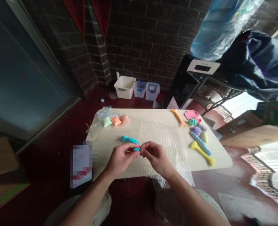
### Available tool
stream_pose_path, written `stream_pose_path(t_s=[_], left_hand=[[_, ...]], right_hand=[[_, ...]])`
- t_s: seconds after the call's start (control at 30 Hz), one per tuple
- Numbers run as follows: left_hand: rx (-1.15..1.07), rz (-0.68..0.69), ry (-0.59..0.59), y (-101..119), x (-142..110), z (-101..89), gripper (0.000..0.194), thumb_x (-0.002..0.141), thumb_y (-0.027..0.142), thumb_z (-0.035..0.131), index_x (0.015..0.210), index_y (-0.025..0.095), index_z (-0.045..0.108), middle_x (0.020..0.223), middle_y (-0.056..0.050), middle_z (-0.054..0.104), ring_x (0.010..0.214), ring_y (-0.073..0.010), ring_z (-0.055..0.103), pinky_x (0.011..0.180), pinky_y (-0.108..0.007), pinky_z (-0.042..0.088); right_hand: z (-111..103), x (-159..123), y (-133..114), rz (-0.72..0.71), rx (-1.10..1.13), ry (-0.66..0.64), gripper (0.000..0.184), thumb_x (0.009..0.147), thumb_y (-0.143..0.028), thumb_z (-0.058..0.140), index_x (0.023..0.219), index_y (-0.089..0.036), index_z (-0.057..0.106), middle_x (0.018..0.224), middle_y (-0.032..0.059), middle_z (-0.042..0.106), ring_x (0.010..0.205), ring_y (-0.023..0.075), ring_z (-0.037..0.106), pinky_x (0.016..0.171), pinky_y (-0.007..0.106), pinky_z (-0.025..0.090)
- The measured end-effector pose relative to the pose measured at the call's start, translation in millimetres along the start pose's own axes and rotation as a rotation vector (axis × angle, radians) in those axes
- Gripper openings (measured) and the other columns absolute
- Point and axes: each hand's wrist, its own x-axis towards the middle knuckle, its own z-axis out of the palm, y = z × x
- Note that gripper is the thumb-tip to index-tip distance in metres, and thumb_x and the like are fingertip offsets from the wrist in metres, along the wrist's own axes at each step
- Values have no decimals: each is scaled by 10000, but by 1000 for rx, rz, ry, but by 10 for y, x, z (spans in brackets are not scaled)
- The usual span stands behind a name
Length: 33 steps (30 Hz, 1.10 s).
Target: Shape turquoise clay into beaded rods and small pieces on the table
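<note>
Between the fingertips of my left hand (124, 156) is a small piece of turquoise modelling clay (136, 149). The fingers of my right hand (156, 156) are closed in a pinch and meet the same piece from the other side. Just beyond my hands, a longer turquoise clay shape (129, 139) with a lumpy surface lies on the bubble wrap (162, 138). My fingers partly cover the small piece, so its full shape is hidden.
The table (216, 153) bears a yellow bone-shaped clay piece (202, 153), a blue clay strip (200, 142), a purple lump (195, 130) and an orange bone (178, 117). Clay packets (116, 121) lie at the far left. Plastic bins (125, 89) and a water dispenser (188, 81) stand beyond.
</note>
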Motion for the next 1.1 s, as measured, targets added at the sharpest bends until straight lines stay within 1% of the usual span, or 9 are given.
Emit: stream_pose_path(t_s=[0.13, 0.23, 0.33, 0.43, 0.6, 0.73, 0.9, 1.0, 1.1], left_hand=[[-29, 9, 11, 20, 2, -24, 244, 879, 316, 802, 1077, 174, 788, 1046, -97, 816, 911, -230, 779, 836, -344, 639], [-13, 20, 37, 25, 8, -33, 236, 878, 310, 804, 1068, 172, 793, 1087, -103, 814, 958, -240, 777, 870, -349, 636], [26, 45, 48, -2, 9, -37, 236, 868, 307, 816, 1062, 174, 800, 1086, -98, 813, 984, -247, 778, 899, -356, 636], [65, 95, 48, -48, 3, -41, 211, 868, 289, 813, 1049, 182, 807, 1087, -91, 810, 981, -242, 780, 904, -353, 641], [111, 148, 35, -84, 9, -30, 185, 874, 270, 799, 1037, 187, 818, 1053, -89, 810, 914, -231, 788, 853, -344, 658], [148, 139, 25, -58, 18, -14, 194, 871, 296, 807, 1034, 193, 830, 1023, -86, 814, 898, -237, 787, 821, -339, 657], [166, 115, -18, -28, -2, -25, 222, 897, 337, 791, 1070, 201, 825, 1056, -92, 819, 930, -245, 782, 845, -348, 644], [141, 80, -39, -28, -14, -30, 251, 922, 367, 762, 1092, 187, 809, 1004, -90, 817, 887, -233, 776, 818, -339, 636], [86, 36, -38, -25, -11, -21, 280, 926, 401, 754, 1082, 172, 792, 880, -69, 793, 807, -213, 757, 753, -317, 623]], right_hand=[[2, 8, -10, 42, 58, 14, 341, 796, -448, 896, 972, -182, 775, 796, 36, 730, 720, 157, 640, 694, 315, 513], [7, 13, -50, 107, 63, 17, 385, 806, -483, 879, 1010, -166, 794, 811, 55, 758, 716, 163, 672, 696, 324, 544], [18, 24, -74, 142, 49, 8, 391, 808, -511, 867, 937, -146, 815, 767, 63, 758, 685, 158, 673, 675, 312, 550], [25, 36, -56, 152, 52, -2, 381, 766, -499, 897, 876, -142, 820, 723, 57, 753, 654, 148, 657, 655, 298, 537], [21, 49, -7, 133, 38, -3, 271, 746, -390, 903, 805, -150, 792, 666, 30, 726, 605, 127, 610, 615, 277, 485], [8, 59, -5, 121, 21, 28, 169, 745, -293, 846, 764, -157, 749, 638, 9, 697, 586, 119, 584, 592, 267, 455], [6, 49, -30, 109, -54, 38, 91, 750, -217, 776, 752, -158, 706, 610, -16, 652, 557, 102, 547, 548, 242, 399], [11, 35, -45, 65, -48, 27, 122, 787, -247, 784, 772, -162, 698, 642, -3, 675, 585, 114, 586, 569, 247, 439], [0, 28, -36, 22, -1, -16, 199, 834, -336, 812, 896, -162, 740, 760, 43, 750, 701, 162, 688, 670, 292, 529]])
